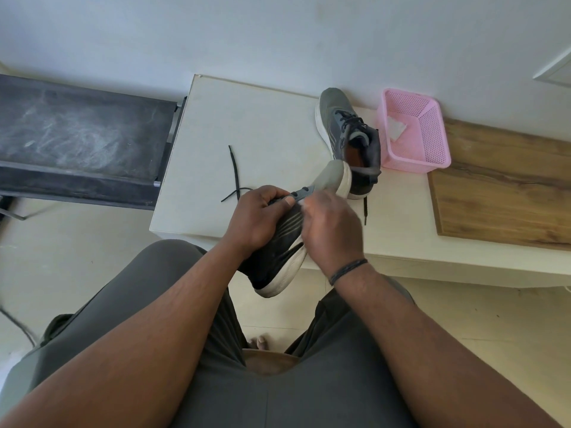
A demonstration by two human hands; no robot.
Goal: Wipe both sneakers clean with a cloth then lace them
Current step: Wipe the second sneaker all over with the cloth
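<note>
Left hand (258,216) grip: holds sneaker (278,257) | right hand (332,233) grip: blurred, cannot tell | no legible writing

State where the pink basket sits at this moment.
In the head view, the pink basket stands on the white table at upper right, against the wall, just right of the laced sneaker and beside the wooden board.

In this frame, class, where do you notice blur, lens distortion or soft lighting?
Head view: the right hand is motion-blurred at its fingers, while the left hand on the held sneaker is sharper; the wide lens bows the table edges; light is soft and even, with faint shadows beside the pink basket.
</note>
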